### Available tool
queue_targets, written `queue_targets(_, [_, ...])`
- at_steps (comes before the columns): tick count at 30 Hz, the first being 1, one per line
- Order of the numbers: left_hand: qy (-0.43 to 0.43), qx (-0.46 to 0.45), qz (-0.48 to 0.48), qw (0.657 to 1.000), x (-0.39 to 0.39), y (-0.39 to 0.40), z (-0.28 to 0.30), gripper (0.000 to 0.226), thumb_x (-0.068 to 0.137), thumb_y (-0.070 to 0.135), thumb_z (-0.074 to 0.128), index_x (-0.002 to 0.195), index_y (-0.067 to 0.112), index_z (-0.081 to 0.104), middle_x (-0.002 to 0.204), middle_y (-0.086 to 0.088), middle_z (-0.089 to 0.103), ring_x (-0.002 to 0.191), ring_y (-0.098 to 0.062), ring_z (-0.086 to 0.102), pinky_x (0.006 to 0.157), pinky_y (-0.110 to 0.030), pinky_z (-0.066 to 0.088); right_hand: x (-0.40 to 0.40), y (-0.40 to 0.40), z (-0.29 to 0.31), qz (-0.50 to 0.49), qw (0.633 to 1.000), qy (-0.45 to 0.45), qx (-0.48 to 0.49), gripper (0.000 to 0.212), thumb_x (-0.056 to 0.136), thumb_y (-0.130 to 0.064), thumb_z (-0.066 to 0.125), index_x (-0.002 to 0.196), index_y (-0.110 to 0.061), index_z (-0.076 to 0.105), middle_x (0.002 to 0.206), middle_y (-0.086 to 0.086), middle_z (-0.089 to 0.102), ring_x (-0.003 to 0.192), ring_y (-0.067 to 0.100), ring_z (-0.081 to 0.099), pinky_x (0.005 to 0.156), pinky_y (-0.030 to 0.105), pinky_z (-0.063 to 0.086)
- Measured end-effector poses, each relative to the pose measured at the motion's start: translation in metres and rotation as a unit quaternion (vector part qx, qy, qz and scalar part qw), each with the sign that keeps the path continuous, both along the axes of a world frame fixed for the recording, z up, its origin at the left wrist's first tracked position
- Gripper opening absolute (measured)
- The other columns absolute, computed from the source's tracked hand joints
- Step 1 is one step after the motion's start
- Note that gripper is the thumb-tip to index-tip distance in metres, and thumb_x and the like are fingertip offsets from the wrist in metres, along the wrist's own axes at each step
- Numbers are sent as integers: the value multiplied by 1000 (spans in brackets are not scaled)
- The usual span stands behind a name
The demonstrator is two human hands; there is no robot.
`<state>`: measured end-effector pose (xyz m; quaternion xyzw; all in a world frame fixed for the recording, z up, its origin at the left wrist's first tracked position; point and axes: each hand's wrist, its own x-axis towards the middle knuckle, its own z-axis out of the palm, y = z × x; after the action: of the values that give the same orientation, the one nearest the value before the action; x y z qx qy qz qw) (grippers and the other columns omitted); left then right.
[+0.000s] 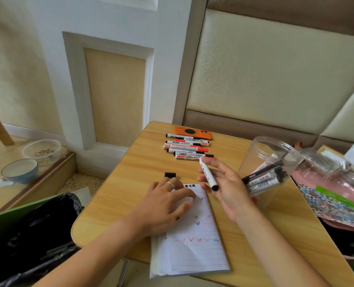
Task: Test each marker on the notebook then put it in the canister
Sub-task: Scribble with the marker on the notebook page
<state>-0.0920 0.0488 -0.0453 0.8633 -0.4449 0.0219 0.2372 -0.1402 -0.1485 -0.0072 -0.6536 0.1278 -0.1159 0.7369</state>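
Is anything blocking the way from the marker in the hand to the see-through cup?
Nothing visible. The right hand holds the marker just left of the clear canister, whose open mouth is tipped toward the viewer. Only markers already inside fill part of it.

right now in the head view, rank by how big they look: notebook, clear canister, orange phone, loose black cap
1. notebook, nearest the camera
2. clear canister
3. orange phone, farthest, so it looks smaller
4. loose black cap

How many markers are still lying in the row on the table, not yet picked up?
6, as best I can tell: stacked in a row in front of the orange phone, from far edge toward the right hand. Overlaps may hide another.
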Motion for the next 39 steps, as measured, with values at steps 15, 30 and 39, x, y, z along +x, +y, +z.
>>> queue_targets(15, [9, 71, -14, 997, 0, 6, 0, 46, 97, 62, 41, 141, 56, 32, 157, 6, 25, 148, -13, 14, 119, -40, 1, 7, 2, -19, -40, 991, 14, -130, 3, 99, -7, 62, 97, -7, 65, 67, 10, 60, 54, 17, 56, 49, 26, 47])
queue_targets(30, [-20, 83, 8, 996, -2, 4, -3, 59, 93, 75, 32, 148, 57, 23, 153, 4, 25, 145, -13, 13, 118, -39, 2, 16, 0, -34, -78, 961, 41, -263, 14, 91, -14, 67, 86, -8, 56, 50, 13, 61, 40, 27, 53, 40, 28, 42])
queue_targets(39, [-15, 73, 8, 997, -2, 3, -5, 59, 92, 74, 34, 148, 56, 24, 153, 3, 25, 145, -15, 13, 118, -40, 1, 17, 2, -31, -58, 954, 41, -292, 14, 92, -15, 70, 86, -11, 58, 52, 4, 60, 42, 21, 58, 39, 27, 43])
